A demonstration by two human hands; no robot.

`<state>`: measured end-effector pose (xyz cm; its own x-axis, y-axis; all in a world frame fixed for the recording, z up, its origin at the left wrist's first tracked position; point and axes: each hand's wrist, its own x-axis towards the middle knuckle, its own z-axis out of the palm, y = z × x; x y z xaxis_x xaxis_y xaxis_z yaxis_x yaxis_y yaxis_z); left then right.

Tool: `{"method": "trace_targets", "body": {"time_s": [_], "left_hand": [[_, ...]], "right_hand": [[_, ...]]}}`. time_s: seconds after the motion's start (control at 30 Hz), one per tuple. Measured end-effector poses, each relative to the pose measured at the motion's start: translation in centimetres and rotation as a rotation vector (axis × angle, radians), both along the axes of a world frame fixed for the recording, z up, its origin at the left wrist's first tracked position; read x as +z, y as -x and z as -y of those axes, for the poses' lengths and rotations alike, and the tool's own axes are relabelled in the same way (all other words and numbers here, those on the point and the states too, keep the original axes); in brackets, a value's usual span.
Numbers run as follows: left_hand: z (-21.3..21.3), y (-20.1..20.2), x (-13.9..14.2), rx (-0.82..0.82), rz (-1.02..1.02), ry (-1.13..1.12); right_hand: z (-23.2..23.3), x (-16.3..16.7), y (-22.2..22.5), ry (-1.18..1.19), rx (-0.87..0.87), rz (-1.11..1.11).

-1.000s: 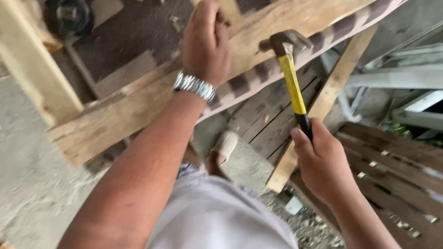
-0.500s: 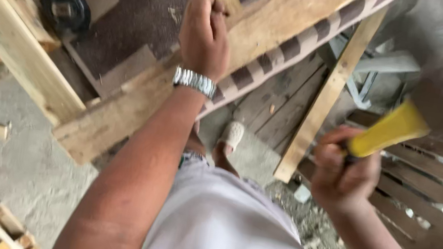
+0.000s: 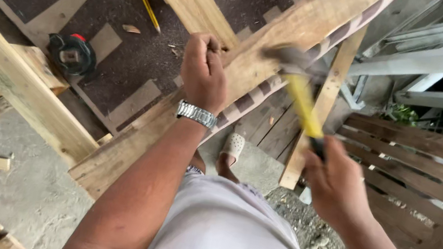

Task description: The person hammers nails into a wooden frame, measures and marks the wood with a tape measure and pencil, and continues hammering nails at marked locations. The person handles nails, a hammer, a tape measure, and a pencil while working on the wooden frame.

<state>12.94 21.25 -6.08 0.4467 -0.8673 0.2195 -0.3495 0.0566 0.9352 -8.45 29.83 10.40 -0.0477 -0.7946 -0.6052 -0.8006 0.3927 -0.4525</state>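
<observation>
A yellow-handled hammer (image 3: pixel 303 99) is gripped by the right hand (image 3: pixel 336 187), fingers wrapped around its lower end; its long axis slants up and left from them, the blurred head lying on the long plank (image 3: pixel 253 76). The left hand (image 3: pixel 204 74), fingers curled together, is pressed on the plank just left of the head. A round black tape measure (image 3: pixel 71 54) with a red spot lies well left of those fingers.

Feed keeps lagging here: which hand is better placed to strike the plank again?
Right. The right hand grips the yellow-handled hammer, its head at the plank; the left hand is occupied on the plank.
</observation>
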Motion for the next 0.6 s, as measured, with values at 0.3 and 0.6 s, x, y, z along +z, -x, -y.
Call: {"method": "trace_targets", "body": {"time_s": [0.3,0.6], "left_hand": [[0.7,-1.8,0.4,-0.038,-0.072,0.028],[-0.3,-18.0,5.2,-0.059,0.032,-0.289]], "right_hand": [[-1.0,-2.9,-0.4,-0.049,-0.005,-0.168],[1.0,0.7,-9.4,-0.299,-0.007,-0.253]]}}
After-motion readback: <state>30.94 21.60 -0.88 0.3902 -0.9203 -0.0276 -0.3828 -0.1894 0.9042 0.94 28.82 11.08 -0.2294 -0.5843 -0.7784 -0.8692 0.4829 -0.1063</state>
